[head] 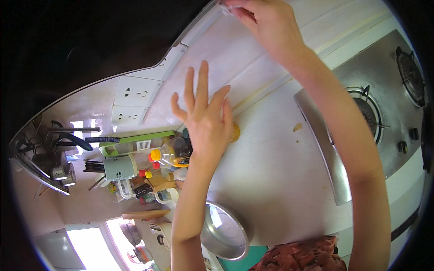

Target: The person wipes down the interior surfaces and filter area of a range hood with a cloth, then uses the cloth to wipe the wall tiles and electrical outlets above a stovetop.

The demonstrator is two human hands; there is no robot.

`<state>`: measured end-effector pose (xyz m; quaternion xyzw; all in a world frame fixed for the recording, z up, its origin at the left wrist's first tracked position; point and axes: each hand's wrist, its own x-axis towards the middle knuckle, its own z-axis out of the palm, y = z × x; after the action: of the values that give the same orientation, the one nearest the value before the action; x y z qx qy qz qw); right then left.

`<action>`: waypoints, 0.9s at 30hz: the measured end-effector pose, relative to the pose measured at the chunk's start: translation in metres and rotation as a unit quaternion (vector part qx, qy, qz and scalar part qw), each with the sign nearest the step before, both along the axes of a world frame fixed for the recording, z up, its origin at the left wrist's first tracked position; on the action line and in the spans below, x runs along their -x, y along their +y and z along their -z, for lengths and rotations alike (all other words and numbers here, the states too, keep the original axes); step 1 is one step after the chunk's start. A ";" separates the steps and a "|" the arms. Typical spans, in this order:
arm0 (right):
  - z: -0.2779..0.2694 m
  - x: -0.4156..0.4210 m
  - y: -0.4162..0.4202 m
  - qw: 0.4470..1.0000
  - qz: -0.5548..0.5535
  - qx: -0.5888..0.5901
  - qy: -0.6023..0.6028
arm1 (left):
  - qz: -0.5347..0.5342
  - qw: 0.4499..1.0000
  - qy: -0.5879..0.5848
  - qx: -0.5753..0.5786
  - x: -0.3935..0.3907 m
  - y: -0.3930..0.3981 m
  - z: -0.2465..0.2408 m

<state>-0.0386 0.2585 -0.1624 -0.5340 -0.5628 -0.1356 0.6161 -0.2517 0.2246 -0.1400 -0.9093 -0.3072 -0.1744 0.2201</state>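
My right hand [271, 25] is raised at the top of the view, its fingers pinching a small crumpled whitish piece [226, 9], perhaps cloth or film. That piece is at the thin pale edge of a large dark glossy panel [101, 34]. My left hand [207, 123] hovers with fingers spread and holds nothing, in front of the pale wall tiles [234, 50]. Behind it, partly hidden, are a bottle of dark liquid [178, 150] and a yellow-capped container [235, 132].
White wall sockets [137, 90] run below the panel. A steel gas hob [346, 78] is on the right. On the white counter [278, 169] are a metal basin [225, 233], a chopstick holder [119, 167] and a green-rimmed container [135, 140]. A wire rack [44, 162] holds utensils at far left.
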 end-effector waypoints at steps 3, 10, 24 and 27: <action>0.014 -0.011 -0.018 0.963 -0.022 0.180 -0.200 | 0.005 0.997 -0.049 0.062 -0.001 0.002 0.013; 0.027 0.018 -0.110 0.903 -0.151 0.279 0.290 | 0.016 0.790 -0.431 0.436 -0.038 -0.042 0.036; -0.036 0.114 -0.135 0.908 -0.263 0.211 0.249 | -0.060 0.770 -0.567 0.285 0.026 -0.032 -0.025; -0.041 0.108 -0.138 0.897 -0.258 0.241 0.267 | 0.012 0.877 -0.480 0.024 0.047 0.021 -0.083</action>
<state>-0.1469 0.1206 -0.1216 -0.5179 -0.5107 0.3159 0.6093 -0.2991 0.2454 -0.0566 -0.7222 -0.3686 -0.5849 0.0220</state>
